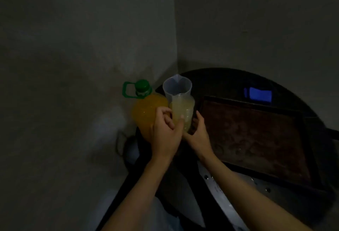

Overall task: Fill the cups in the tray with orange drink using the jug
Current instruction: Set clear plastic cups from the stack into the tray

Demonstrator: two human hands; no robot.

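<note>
Light is poor; we log only what resolves. The jug [180,102] stands upright on the table [220,80] in the corner, part full of pale orange drink, just beside and right of the capped bottle [148,111]. The left hand [165,132] is on the jug's left side with its fingers curled in between jug and bottle (presumably round the handle, which we cannot see) and its thumb lying flat on the near wall. The right hand [198,135] rests against the jug's lower right wall with one digit straight up along it; the rest is in shadow, so we cannot tell whether it wraps round. The tray [238,100] lies directly right of the jug, on the right hand's side, near but apart from it. We cannot make out the cups in it, only faint round marks near its front. The spout [177,77] faces away from us toward the corner, not toward the tray. Judgement: the pour has not begun. The jug must travel right and turn its spout over the tray before tipping.
</note>
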